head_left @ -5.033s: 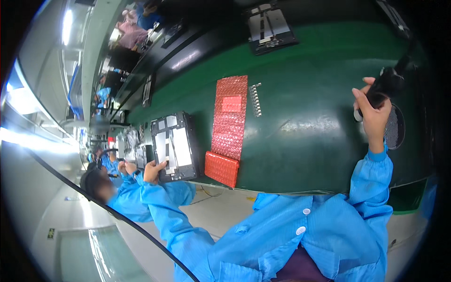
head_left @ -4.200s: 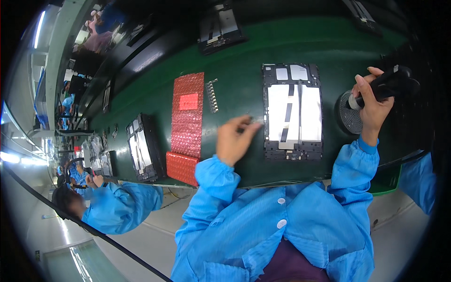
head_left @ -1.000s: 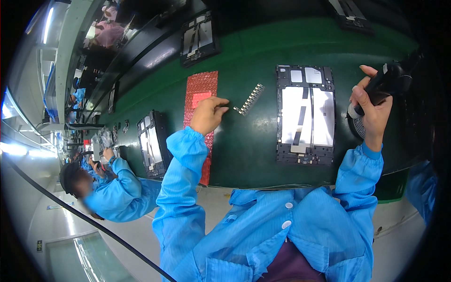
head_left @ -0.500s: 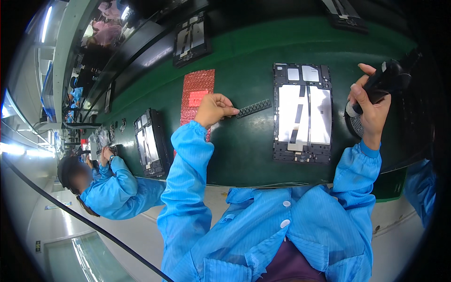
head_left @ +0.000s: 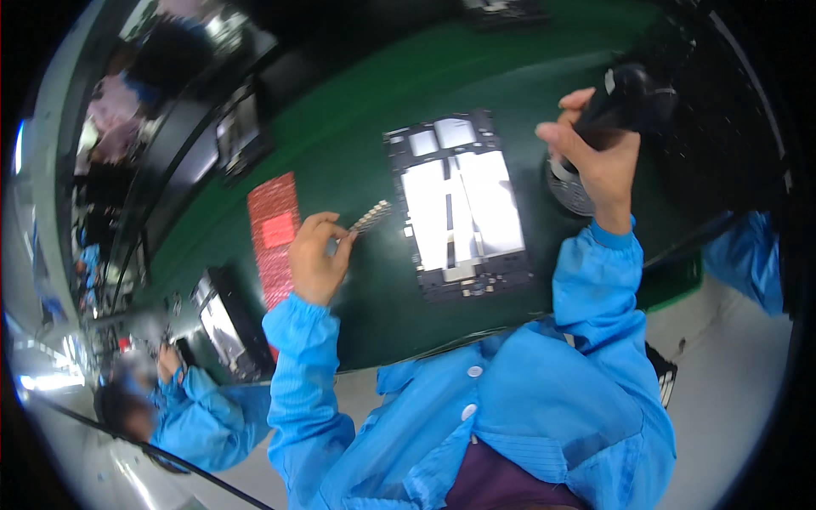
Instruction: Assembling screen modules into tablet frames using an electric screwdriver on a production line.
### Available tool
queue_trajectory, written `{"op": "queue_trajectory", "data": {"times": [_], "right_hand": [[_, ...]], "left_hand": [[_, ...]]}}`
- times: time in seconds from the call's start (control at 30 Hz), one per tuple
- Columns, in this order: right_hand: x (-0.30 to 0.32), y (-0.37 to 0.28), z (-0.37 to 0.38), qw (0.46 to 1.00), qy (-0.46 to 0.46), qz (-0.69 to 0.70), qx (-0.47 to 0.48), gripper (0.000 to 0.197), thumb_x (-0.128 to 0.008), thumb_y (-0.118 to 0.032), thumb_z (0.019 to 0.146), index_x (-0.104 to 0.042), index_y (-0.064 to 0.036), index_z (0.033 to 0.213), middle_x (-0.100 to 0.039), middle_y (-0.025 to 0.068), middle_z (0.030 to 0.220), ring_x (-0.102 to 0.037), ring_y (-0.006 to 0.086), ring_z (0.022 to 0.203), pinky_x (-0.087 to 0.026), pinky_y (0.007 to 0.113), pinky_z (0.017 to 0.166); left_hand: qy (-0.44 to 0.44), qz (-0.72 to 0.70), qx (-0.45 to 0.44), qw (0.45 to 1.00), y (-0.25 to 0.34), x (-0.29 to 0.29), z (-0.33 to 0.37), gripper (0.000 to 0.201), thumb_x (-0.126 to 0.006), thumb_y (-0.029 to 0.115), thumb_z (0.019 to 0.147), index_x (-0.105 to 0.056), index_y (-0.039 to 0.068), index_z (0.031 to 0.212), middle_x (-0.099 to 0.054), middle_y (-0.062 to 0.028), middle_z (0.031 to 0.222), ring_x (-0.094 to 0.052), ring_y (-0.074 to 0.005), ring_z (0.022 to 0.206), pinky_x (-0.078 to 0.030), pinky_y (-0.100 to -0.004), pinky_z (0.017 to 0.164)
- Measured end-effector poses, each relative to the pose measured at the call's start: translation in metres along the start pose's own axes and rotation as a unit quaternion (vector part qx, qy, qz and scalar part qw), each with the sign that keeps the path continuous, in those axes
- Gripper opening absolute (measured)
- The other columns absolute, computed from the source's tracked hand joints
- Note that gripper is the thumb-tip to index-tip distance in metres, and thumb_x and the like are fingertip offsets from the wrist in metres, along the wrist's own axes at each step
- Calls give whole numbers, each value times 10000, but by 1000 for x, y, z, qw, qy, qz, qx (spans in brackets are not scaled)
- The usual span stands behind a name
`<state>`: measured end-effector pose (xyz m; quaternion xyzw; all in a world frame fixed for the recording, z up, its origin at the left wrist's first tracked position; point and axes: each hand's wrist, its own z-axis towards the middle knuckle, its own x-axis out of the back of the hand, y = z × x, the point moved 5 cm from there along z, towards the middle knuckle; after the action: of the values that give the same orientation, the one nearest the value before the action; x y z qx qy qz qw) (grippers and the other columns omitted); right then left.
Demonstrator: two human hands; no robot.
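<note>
My left hand [head_left: 317, 262] pinches one end of a narrow strip [head_left: 372, 216] between thumb and fingertips. A row of small pale pieces shows along the strip, which is held above the green table. To its right lies an opened tablet-like device [head_left: 466, 217] with a black frame, silver panels and dark ribbon strips. My right hand [head_left: 602, 166] is closed around a bulky black handheld tool [head_left: 625, 102], whose exact kind I cannot make out. Just below that hand, partly covered by it, is a round dark textured disc [head_left: 571, 194].
Red bubble wrap [head_left: 270, 204] with a paler red label lies left of my left hand. A similar device [head_left: 225, 327] sits farther left, near a co-worker in blue [head_left: 208, 416]. Another device [head_left: 240, 127] rests on the dark surface at the back left.
The whole view has shifted and tilted, so the table's things appear farther left. The strip in my left hand has turned and now shows pale pieces. Both hands keep their hold.
</note>
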<state>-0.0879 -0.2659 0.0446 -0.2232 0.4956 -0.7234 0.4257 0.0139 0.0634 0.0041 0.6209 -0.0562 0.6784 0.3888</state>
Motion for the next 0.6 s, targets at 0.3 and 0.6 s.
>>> {"op": "queue_trajectory", "data": {"times": [0.3, 0.6], "right_hand": [[50, 13, 13, 997, 41, 1, 61, 172, -737, -133, 740, -613, -60, 835, -592, 48, 594, -589, 139, 498, -482, 239, 512], [35, 37, 8, 999, 24, 0, 44, 182, -727, -103, 731, -616, -45, 864, -602, 38, 595, -590, 127, 501, -473, 235, 515]], "left_hand": [[134, -300, -95, 940, 66, -56, 10, 183, -691, -84, 669, -541, 15, 697, -602, -169, 1096, -502, -335, 1161, -403, -395, 953], [86, -273, -60, 956, 89, -88, -12, 177, -743, 4, 663, -584, 80, 673, -662, -23, 719, -658, -229, 854, -186, -559, 1054]]}}
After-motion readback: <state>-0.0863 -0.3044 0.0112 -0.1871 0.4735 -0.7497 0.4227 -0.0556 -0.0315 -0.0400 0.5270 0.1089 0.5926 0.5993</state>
